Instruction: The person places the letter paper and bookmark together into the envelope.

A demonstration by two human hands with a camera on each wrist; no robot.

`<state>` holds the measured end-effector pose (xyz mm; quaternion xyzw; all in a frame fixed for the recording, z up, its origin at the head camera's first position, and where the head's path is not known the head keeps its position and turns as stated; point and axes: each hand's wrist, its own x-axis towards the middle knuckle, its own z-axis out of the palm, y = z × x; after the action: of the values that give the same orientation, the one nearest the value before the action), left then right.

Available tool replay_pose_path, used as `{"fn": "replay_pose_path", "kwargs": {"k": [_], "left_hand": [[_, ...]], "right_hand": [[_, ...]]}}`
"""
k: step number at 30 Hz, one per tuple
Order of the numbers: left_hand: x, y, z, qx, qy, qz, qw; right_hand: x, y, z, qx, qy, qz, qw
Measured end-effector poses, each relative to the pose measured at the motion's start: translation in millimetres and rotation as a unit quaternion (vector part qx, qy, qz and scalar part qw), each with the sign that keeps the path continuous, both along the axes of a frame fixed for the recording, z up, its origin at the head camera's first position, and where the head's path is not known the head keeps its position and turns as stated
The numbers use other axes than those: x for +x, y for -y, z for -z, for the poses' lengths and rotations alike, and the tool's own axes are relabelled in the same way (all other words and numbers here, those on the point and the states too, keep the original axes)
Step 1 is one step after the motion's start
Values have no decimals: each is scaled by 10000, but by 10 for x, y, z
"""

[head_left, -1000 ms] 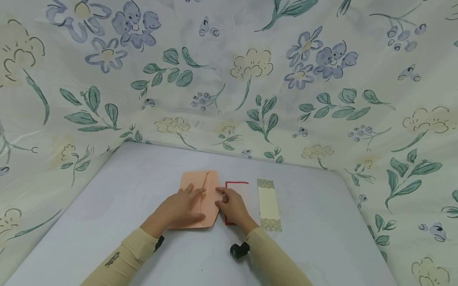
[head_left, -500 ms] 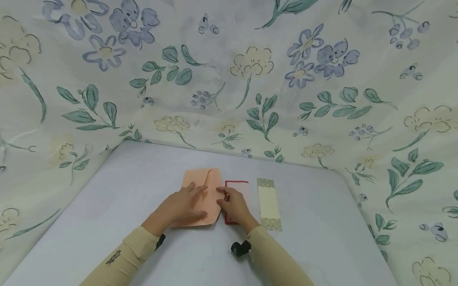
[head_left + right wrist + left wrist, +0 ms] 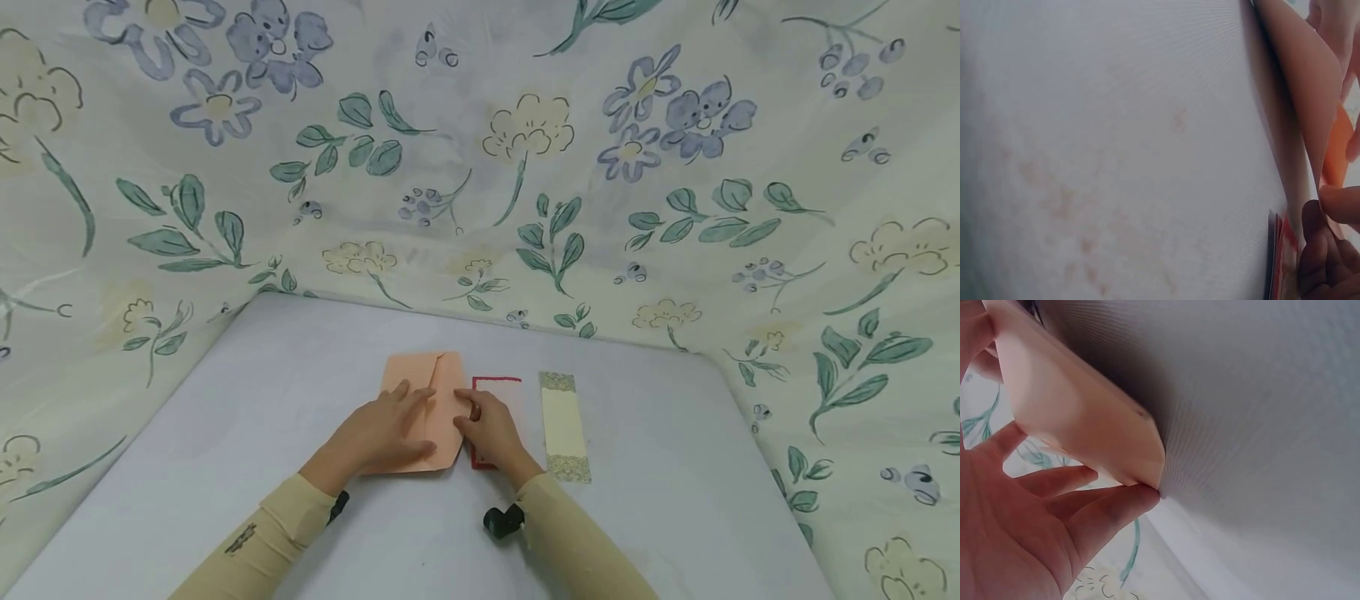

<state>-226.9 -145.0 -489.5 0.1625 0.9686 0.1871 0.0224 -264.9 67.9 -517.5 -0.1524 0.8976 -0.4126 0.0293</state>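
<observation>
A peach paper envelope (image 3: pixel 412 367) lies on the white table in the head view, its long flap folded over along the right side. My left hand (image 3: pixel 382 429) rests on it with fingers and thumb spread, fingertips near the flap's edge. In the left wrist view the fingers (image 3: pixel 1110 515) reach along the envelope (image 3: pixel 1079 406). My right hand (image 3: pixel 491 437) pinches the envelope's right edge between thumb and fingers. The right wrist view shows that edge lifted off the table, with the thumb (image 3: pixel 1342 203) on one side and curled fingers on the other.
A pale card with a red border (image 3: pixel 497 380) lies partly under my right hand. Right of it is a cream strip (image 3: pixel 562 417) with patterned ends. Floral fabric (image 3: pixel 450 167) hangs behind the table (image 3: pixel 660 500). Dark wrist cameras (image 3: pixel 504 522) sit below the wrists.
The envelope has shifted slightly to the right and away, both hands moving along with it. In the last half second the hands stay nearly still.
</observation>
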Motion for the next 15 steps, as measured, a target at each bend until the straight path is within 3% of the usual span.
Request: {"fn": "replay_pose_path", "kwargs": {"k": [7,15], "left_hand": [[-2,16,-22,-13,1,-30,10000],[7,57,-25,112,272,-171,9994]], "right_hand": [[18,5,-13,106,110,-15,9999],[21,18,-14,193,-13,-106,9998]]}}
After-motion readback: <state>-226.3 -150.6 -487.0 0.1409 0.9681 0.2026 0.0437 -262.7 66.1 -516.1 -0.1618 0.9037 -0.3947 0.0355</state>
